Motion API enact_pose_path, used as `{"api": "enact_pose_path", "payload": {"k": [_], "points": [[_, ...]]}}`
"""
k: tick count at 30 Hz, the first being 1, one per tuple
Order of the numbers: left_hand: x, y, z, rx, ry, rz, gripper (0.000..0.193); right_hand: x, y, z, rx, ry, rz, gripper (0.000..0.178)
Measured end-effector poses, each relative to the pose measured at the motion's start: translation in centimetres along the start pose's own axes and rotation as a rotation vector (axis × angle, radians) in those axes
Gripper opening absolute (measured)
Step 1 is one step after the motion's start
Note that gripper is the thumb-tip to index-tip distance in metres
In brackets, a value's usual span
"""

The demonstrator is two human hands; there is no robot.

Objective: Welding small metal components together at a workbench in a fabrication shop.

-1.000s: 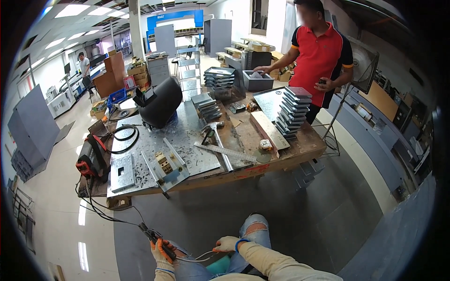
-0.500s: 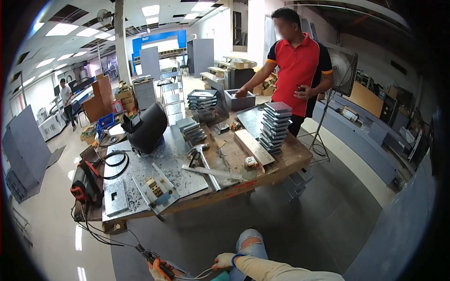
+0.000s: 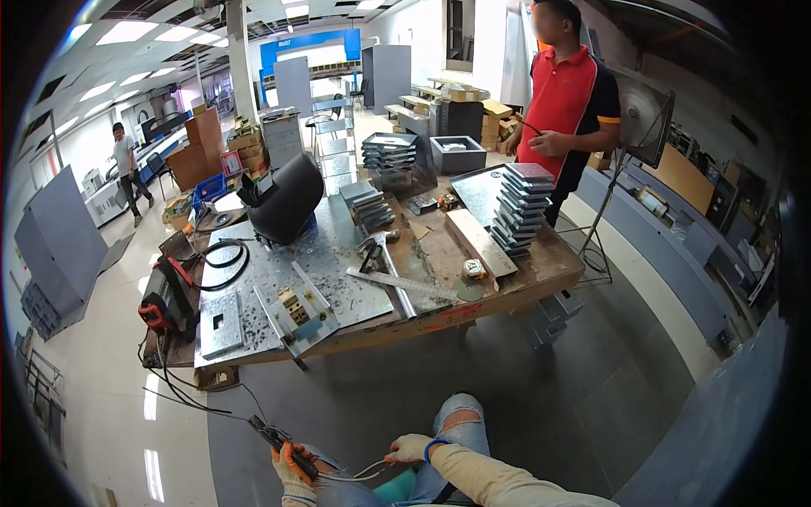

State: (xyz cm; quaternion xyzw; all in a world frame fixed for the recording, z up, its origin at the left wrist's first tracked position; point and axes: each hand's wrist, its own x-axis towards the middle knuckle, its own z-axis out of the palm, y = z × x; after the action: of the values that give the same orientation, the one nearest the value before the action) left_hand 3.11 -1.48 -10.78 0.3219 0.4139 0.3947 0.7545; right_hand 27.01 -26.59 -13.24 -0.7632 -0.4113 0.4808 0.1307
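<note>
Gripping the black tool (image 3: 272,433) in the gloved left hand (image 3: 291,465), curling the fingers closed around its handle. Positioning the tool low over the left thigh, in front of the near left corner of the workbench (image 3: 541,275), and slanting its far end up and leftward toward the dark cables (image 3: 190,404). Pinching a thin grey line (image 3: 359,476) at the fingertips of the gloved right hand (image 3: 411,448), nearly closing the fingers; being unable to tell cable from rod. Spanning the lap with the line between both hands. Wearing a blue band (image 3: 435,448) at the right wrist and bending the right knee in ripped jeans (image 3: 460,431). Facing, at the left end of the bench, a red-and-black machine (image 3: 165,296); seeing just beside it, on a metal sheet (image 3: 359,308), a flat metal box (image 3: 221,325) with a cutout, a bracket (image 3: 319,325) holding yellowish blocks (image 3: 293,304), and a black welding helmet (image 3: 287,203). Viewing farther right a hammer (image 3: 404,291) crossing a steel ruler (image 3: 431,289), then a tape measure (image 3: 474,268) near a long bar (image 3: 477,241) and stacked metal trays (image 3: 521,203). Facing also, beyond the bench, a red-shirted co-worker (image 3: 564,110) holding a thin dark item.
</note>
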Motion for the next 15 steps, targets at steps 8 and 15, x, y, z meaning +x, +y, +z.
{"api": "enact_pose_path", "payload": {"k": [8, 15], "points": [[-0.5, 0.7, 1.3, -0.061, 0.002, 0.029, 0.019, -0.4, -0.4, -0.5, -0.022, -0.055, 0.028, 0.059], [-0.6, 5.8, 6.7, -0.151, 0.095, 0.263, 0.022, -2.3, -2.1, -1.8, 0.079, -0.026, -0.009, 0.062]]}}
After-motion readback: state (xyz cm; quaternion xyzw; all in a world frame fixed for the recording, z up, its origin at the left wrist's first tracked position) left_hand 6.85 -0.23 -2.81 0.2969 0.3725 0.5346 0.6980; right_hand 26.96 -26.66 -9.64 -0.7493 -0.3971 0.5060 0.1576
